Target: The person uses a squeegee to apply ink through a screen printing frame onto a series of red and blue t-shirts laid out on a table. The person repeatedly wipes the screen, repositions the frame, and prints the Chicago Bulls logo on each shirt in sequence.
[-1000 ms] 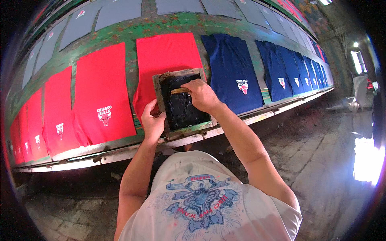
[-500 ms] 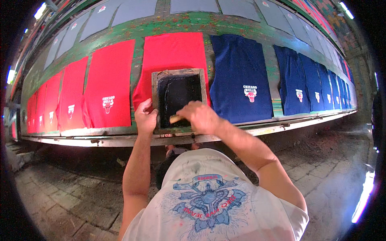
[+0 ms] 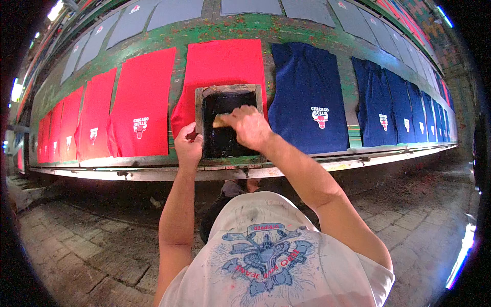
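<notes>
A wooden screen frame (image 3: pixel 200 110) with black ink inside rests on the lower part of a red fabric piece (image 3: pixel 225 59). My left hand (image 3: pixel 188 146) grips the frame's left side, fingertips near its edge. My right hand (image 3: pixel 248 128) is inside the frame, its fingers closed on a light wooden squeegee (image 3: pixel 221 121) whose blade is hidden or dark against the ink.
Red pieces (image 3: pixel 140 82) lie leftward and navy pieces (image 3: pixel 307 77) rightward on a long green table (image 3: pixel 184 31), several bearing red-and-white prints. Grey pieces (image 3: pixel 250 6) lie along the back. A metal rail (image 3: pixel 327 163) lines the front edge; paved floor (image 3: pixel 82 245) is below.
My right hand and the squeegee went down from the top of the frame toward its bottom, and are now back up at its middle. My left hand stays at the frame. The view has turned slightly.
</notes>
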